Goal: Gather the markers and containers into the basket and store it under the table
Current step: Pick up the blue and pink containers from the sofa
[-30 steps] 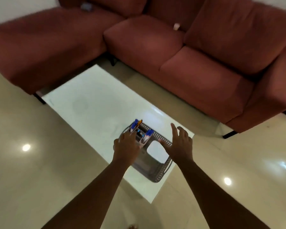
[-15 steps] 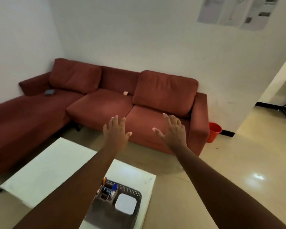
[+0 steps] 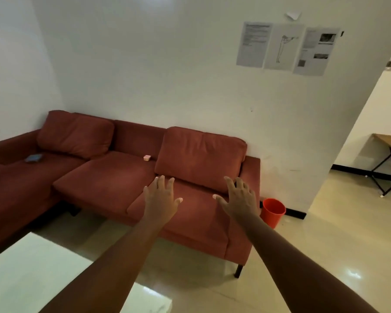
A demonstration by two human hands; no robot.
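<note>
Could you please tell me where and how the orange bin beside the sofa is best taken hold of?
Take the bin by its open rim, coming from above on the near, open-floor side. It stands upright with its mouth up and tapers toward the base, so a grip on the smooth walls would likely slip. The sofa crowds one side and the wall stands behind.

Both bare arms stretched forward, left hand [image 3: 160, 199] and right hand [image 3: 239, 199] empty, fingers spread

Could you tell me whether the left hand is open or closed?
Open: the left hand is raised with fingers spread, holding nothing.
</note>
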